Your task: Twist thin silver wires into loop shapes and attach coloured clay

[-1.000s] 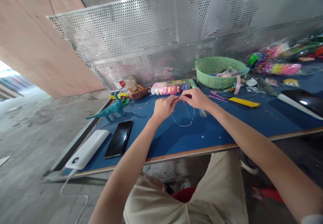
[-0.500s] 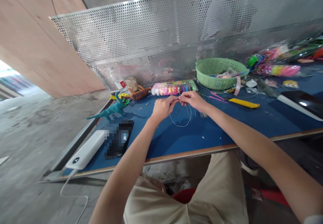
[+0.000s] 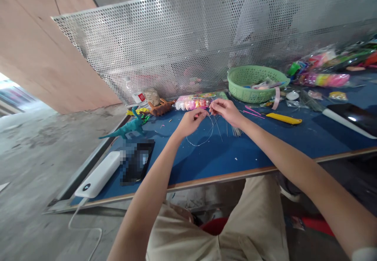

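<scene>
Pinching a thin pale wire (image 3: 198, 145) in the head view, between thumb and fingertips of the left hand (image 3: 190, 123) and again between those of the right hand (image 3: 228, 112), just beside and slightly farther off. Keeping to the middle of a blue table (image 3: 224, 159), with a loop of wire drooping to the near side of the left hand. Cannot tell whether touching the tabletop, nor how exactly wound at the fingertips.

Close by the right hand, on its near side, to be seen in a bundle: thin pale strands (image 3: 236, 131). Farther right, lying flat: pink strips (image 3: 253, 112) and a yellow cutter (image 3: 284, 119). On the far side, beyond both hands: a clear packet of coloured pieces (image 3: 193, 104), and to its right a green basket (image 3: 244, 93). To the left: a teal dinosaur (image 3: 131, 126), and nearer, a phone (image 3: 138, 163) just beside a white power bank (image 3: 98, 174).
</scene>
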The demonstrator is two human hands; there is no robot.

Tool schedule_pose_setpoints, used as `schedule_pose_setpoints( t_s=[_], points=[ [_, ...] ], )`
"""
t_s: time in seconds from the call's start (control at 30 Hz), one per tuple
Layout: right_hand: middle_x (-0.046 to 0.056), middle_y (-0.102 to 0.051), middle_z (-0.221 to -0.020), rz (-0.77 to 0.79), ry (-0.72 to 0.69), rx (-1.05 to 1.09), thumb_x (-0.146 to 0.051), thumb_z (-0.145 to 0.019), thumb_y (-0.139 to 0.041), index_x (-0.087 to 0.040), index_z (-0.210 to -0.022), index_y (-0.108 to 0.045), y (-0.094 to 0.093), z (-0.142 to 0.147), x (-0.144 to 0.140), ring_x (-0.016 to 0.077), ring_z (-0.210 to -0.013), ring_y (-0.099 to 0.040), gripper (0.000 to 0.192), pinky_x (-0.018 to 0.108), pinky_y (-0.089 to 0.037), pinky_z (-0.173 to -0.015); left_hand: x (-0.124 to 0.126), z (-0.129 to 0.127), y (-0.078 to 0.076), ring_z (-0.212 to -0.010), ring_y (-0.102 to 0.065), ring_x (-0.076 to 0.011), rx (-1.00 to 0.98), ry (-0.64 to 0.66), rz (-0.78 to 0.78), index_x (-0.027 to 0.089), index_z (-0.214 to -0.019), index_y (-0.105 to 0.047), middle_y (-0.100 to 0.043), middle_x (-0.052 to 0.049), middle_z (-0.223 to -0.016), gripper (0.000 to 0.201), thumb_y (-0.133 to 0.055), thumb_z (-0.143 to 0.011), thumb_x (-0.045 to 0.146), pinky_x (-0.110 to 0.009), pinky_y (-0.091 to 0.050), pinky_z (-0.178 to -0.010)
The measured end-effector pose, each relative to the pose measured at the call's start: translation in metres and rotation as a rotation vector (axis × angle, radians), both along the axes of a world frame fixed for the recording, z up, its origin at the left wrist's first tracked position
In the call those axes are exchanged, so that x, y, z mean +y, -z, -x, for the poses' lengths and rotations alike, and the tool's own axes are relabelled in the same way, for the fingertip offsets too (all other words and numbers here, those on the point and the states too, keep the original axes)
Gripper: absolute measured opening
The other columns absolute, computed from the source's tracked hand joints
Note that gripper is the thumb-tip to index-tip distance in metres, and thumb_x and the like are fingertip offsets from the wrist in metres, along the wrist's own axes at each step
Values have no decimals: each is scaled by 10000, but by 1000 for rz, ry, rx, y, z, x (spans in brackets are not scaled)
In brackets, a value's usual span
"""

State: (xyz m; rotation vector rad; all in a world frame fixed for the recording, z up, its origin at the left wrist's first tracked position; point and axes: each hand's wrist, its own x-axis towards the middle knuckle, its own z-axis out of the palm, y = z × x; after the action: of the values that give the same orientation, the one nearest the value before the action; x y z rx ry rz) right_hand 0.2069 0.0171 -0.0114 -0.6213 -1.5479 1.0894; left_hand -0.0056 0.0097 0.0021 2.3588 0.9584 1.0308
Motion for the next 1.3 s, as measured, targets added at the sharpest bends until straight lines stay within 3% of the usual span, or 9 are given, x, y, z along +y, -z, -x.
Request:
schedule_pose_setpoints(
  t_s=[0.13, 0.27, 0.43, 0.6, 0.73, 0.87, 1.07, 1.17, 1.3],
  points=[
    [31, -659, -912, 103, -113, 176, -492, -866, -731, -226, -869, -601, -3, 1, -2, 183, -861, -637, 296, 367, -553, -854, -1, 2, 1, -541, -445, -108, -13, -19, 66, 222, -1001, -773, -599, 5, -648, 313, -635, -952, 498, -257, -355, -524],
    [-10, -537, -775, 166, -167, 251, -458, -894, -693, -248, -879, -538, -7, 2, -6, 179, -781, -601, 262, 408, -558, -872, -3, 1, -2, -489, -347, -99, -33, -82, 96, 256, -943, -801, -464, 34, -534, 270, -737, -874, 509, -268, -277, -488],
    [-55, -355, -675, 113, -94, 285, -463, -896, -703, -270, -874, -531, -9, 0, -2, 140, -618, -418, 260, 382, -546, -800, -5, 3, -8, -489, -318, -96, -11, -107, 54, 255, -910, -811, -436, 36, -523, 240, -739, -867, 480, -276, -259, -496],
    [-61, -358, -660, 9, -33, 235, -501, -901, -709, -272, -888, -570, -11, -10, 4, 127, -585, -368, 268, 343, -529, -725, -2, 11, -11, -483, -285, -97, 6, -127, 31, 254, -911, -820, -399, 38, -510, 269, -720, -874, 501, -278, -207, -489],
    [-52, -425, -663, -105, -6, 61, -513, -909, -715, -253, -907, -644, -12, -13, 3, 116, -569, -393, 269, 333, -522, -666, -2, 14, -11, -489, -303, -96, 53, -120, 32, 255, -951, -827, -477, 33, -534, 261, -723, -871, 480, -276, -214, -494],
    [-55, -478, -652, -122, -44, 46, -509, -916, -720, -242, -928, -668, -14, -17, 1, 104, -541, -422, 272, 355, -571, -714, -4, 15, -14, -500, -336, -91, 57, -115, 50, 237, -953, -830, -582, 18, -581, 253, -731, -873, 455, -269, -250, -497],
    [-32, -602, -690, -112, -213, 107, -489, -927, -723, -225, -936, -666, -18, -33, 3, 142, -670, -642, 269, 373, -589, -820, -6, 24, -27, -513, -341, -83, 97, -113, 99, 192, -946, -836, -601, 10, -579, 274, -740, -875, 439, -261, -261, -512],
    [-50, -586, -643, -114, -268, 84, -462, -950, -705, -223, -962, -682, -19, -40, 4, 147, -645, -667, 240, 382, -600, -804, -2, 30, -26, -545, -407, -87, 111, -55, 148, 186, -959, -834, -690, -14, -680, 292, -746, -864, 448, -254, -308, -535],
    [-55, -560, -563, -94, -292, -166, -404, -960, -698, -176, -1001, -740, -21, -47, 0, 148, -581, -672, 236, 325, -589, -688, 2, 33, -21, -614, -532, -106, 217, 63, 223, 206, -955, -831, -762, -25, -800, 284, -742, -853, 456, -247, -388, -598]
  ],
)
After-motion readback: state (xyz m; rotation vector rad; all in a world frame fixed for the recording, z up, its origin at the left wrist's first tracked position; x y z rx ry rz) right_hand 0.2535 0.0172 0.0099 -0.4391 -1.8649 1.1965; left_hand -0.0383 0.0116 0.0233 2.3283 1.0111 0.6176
